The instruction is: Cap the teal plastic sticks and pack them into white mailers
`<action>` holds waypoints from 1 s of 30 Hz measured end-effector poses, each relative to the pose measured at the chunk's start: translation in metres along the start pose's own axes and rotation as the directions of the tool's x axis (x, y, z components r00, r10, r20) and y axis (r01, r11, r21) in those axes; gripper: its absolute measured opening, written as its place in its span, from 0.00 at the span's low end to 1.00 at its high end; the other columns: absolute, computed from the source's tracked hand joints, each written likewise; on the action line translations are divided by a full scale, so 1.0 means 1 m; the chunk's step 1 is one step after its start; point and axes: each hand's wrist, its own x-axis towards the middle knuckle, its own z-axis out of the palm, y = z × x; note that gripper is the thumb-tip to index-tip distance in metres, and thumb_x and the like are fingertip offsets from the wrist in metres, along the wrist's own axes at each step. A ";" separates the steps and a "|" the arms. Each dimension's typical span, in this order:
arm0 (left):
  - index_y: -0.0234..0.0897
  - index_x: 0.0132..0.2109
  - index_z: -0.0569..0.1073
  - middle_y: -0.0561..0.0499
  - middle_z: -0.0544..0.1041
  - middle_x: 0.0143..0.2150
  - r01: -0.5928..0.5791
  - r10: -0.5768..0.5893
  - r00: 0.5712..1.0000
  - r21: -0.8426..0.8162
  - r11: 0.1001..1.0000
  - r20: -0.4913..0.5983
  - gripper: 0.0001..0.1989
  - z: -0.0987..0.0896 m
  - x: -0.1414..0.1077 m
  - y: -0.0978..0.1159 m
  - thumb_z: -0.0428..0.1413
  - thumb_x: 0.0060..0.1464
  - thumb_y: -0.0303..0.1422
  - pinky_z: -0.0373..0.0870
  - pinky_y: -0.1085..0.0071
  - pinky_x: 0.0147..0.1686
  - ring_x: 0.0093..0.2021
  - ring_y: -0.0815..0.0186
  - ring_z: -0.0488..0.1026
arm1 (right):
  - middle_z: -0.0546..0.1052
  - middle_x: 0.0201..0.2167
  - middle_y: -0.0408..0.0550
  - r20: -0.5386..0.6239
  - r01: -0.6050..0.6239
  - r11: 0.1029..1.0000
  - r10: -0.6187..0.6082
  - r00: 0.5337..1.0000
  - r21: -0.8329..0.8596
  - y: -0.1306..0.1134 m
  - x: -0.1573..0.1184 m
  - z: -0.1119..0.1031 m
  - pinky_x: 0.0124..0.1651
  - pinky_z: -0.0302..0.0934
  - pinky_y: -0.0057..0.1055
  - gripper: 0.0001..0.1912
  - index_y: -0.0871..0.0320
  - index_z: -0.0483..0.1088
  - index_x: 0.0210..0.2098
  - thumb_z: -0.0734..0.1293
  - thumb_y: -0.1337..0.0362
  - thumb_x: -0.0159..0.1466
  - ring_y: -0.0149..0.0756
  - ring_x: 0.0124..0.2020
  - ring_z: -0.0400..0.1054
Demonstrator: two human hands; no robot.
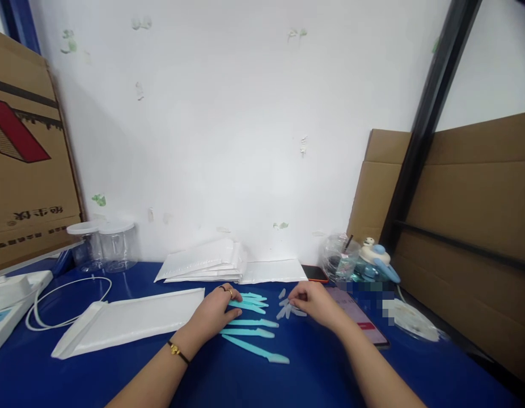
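Several turquoise eyebrow razors (250, 352) lie on the blue table in front of me, their pale blade ends toward the right. My left hand (220, 306) is at the upper group of razors (254, 303), thumb and fingers curled around the handle ends. The exact grip is partly hidden by the fingers. To the right is a small heap of translucent blade caps (283, 311). My right hand (311, 300) is over that heap with thumb and forefinger pinched together on a cap, mostly covered by the fingertips.
White padded envelopes (203, 262) are stacked by the wall, and another envelope (139, 317) lies left. Clear jars (118, 246), a white cable (30, 317) and a cardboard box (24, 153) stand left. A tablet (360, 317), phone (314, 273) and plastic-wrapped cup (339, 258) are right.
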 end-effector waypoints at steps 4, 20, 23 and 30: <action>0.40 0.38 0.73 0.50 0.72 0.41 0.022 -0.022 1.000 0.060 0.998 -0.002 0.09 -0.002 0.001 -0.006 0.53 0.49 0.34 0.62 0.70 0.41 0.42 0.62 0.67 | 0.75 0.28 0.45 0.079 0.042 0.998 -0.038 0.996 -0.051 0.009 -0.001 -0.004 0.31 0.58 0.25 0.12 0.57 0.76 0.30 0.64 0.74 0.50 0.32 0.28 0.67; 0.39 0.32 0.71 0.53 0.73 0.35 0.042 -0.045 0.998 0.077 0.996 0.039 0.03 -0.002 -0.001 0.001 0.53 0.50 0.31 0.59 0.70 0.39 0.40 0.64 0.67 | 0.71 0.27 0.45 0.126 0.118 0.936 -0.080 0.989 -0.331 -0.005 -0.002 0.014 0.29 0.52 0.25 0.07 0.60 0.68 0.23 0.61 0.76 0.49 0.31 0.27 0.64; 0.39 0.33 0.69 0.53 0.72 0.33 0.049 -0.050 0.999 0.036 0.998 0.019 0.03 -0.006 -0.003 0.008 0.51 0.52 0.31 0.58 0.70 0.36 0.36 0.65 0.67 | 0.68 0.20 0.41 0.067 0.074 0.991 -0.067 0.995 -0.109 -0.001 -0.001 0.017 0.25 0.50 0.24 0.05 0.59 0.65 0.23 0.61 0.74 0.50 0.29 0.23 0.62; 0.39 0.36 0.62 0.54 0.72 0.32 0.035 -0.014 0.998 -0.397 0.917 0.057 0.04 0.001 -0.005 0.012 0.44 0.57 0.33 0.63 0.75 0.32 0.32 0.69 0.68 | 0.64 0.22 0.34 0.080 -0.064 0.805 0.021 0.997 0.590 -0.008 0.001 0.015 0.19 0.51 0.22 0.10 0.56 0.64 0.38 0.63 0.66 0.55 0.25 0.16 0.64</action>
